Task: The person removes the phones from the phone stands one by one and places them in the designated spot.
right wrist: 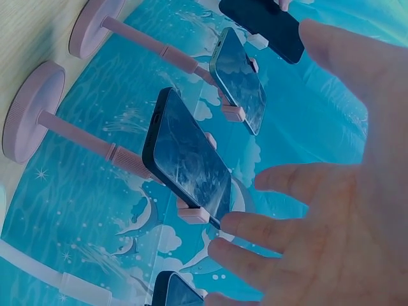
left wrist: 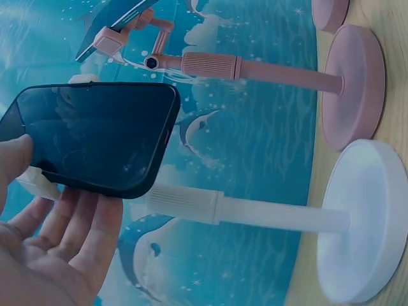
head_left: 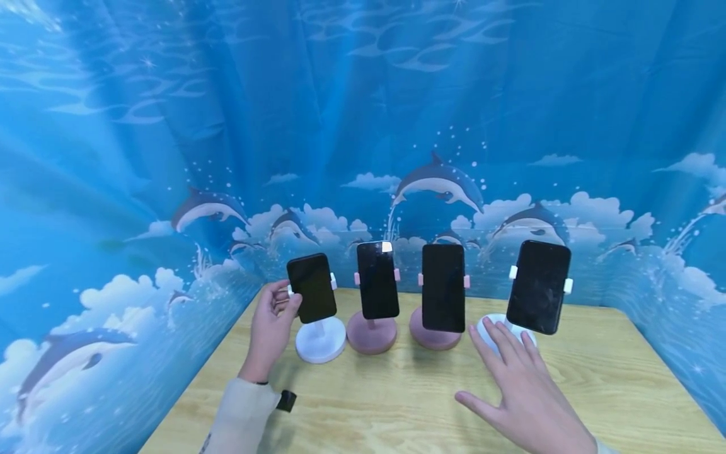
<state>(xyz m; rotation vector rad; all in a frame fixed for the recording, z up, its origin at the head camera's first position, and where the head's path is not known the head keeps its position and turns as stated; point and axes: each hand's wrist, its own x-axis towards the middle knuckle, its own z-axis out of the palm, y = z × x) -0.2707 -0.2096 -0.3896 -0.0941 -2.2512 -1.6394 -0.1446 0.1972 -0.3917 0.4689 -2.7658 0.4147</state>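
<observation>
My left hand (head_left: pixel 273 325) pinches the left edge of the leftmost black smartphone (head_left: pixel 312 289), thumb on the screen side and fingers behind, in the left wrist view too. White clamps grip that phone on a phone stand with a round white base (head_left: pixel 321 343). My right hand (head_left: pixel 524 391) is spread with nothing in it, its fingertips overlapping the right white stand base (head_left: pixel 489 325) in the head view. Above that base, a tilted black smartphone (head_left: pixel 539 287) sits in white clamps. Between the hands, two dark phones, one left (head_left: pixel 378 284) and one right (head_left: pixel 443 287), are held in pink clamps.
The two middle phones stand on a pink base (head_left: pixel 372 334) and another pink base (head_left: pixel 435 331). All stands are in a row toward the back of the wooden table (head_left: pixel 363 410). A blue dolphin-print curtain (head_left: pixel 340 126) hangs behind and at both sides.
</observation>
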